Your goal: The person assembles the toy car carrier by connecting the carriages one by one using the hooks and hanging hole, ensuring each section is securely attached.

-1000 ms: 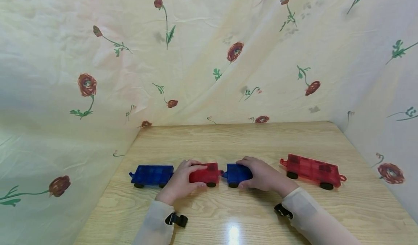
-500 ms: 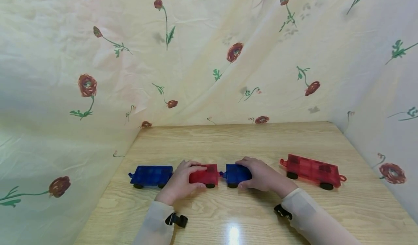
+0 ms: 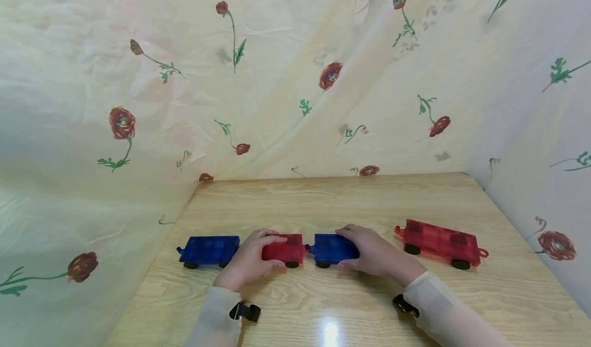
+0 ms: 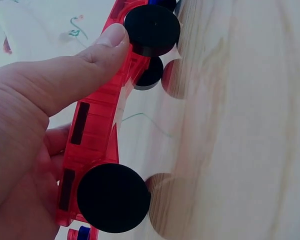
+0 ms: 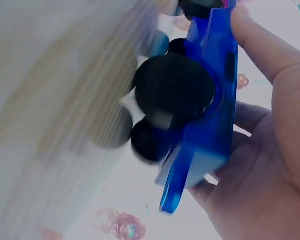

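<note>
My left hand (image 3: 251,258) grips a red toy train car (image 3: 291,248) from above, thumb on the near side and fingers on the far side. In the left wrist view the thumb lies along the red car (image 4: 92,132) above its black wheels. To its right, my right hand (image 3: 371,250) holds the right end of a blue train car (image 3: 329,248). The right wrist view has the thumb against this blue car (image 5: 217,100), a loop at its end. Between the two cars, the red and blue couplings (image 3: 308,248) overlap. Another blue car (image 3: 210,248) stands left of my left hand.
A second red train car (image 3: 443,240) stands apart at the right, slightly angled, with a coupling at each end. The wooden table (image 3: 332,198) is enclosed by flowered cloth (image 3: 277,80) at the back and sides.
The blue and red cars on the left and centre have shifted slightly left, my left hand along with them. More of the blue car shows beside my right hand. The far-right red car stays put.
</note>
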Available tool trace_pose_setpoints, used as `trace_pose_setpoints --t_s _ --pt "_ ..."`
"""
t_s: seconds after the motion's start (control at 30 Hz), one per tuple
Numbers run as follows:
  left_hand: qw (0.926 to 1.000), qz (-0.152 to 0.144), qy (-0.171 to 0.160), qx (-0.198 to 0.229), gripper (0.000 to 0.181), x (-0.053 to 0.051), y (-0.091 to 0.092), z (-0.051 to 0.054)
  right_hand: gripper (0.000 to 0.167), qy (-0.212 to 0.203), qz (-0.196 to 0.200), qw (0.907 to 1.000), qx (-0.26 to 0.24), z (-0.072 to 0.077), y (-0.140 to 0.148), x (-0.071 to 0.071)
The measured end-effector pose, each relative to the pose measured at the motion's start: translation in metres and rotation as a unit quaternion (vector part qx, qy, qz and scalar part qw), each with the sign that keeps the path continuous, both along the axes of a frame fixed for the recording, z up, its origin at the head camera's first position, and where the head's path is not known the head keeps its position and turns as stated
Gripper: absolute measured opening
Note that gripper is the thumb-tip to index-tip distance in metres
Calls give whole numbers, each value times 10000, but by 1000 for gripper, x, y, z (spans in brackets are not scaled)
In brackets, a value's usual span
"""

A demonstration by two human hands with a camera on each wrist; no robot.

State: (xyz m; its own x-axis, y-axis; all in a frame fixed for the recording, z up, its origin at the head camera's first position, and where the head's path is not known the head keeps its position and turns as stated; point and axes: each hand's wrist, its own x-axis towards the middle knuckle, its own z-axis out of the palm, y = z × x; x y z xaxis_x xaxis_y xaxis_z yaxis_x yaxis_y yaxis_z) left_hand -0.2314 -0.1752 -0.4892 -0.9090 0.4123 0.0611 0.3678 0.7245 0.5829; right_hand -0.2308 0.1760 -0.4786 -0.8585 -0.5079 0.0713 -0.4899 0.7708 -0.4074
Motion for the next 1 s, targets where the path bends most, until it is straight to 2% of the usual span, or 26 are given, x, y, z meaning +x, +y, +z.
trace_pose_setpoints --t_s 0.17,0.43,0.6,0.83,1.0 --pt "10000 79 -10 15 60 0 -5 0 86 197 -136 9997 35 1 13 8" --pt "10000 86 -16 -6 59 -1 -10 -1 81 333 -229 9988 -260 10 40 18" --pt "10000 83 8 -3 60 -1 -13 0 79 249 -475 9976 -446 16 59 24" --pt "9999 91 84 -27 60 -1 -12 1 79 158 -875 9941 -615 21 84 23" --pt "9998 138 142 -29 60 -1 -12 -2 86 46 -1155 9909 -688 24 107 23"
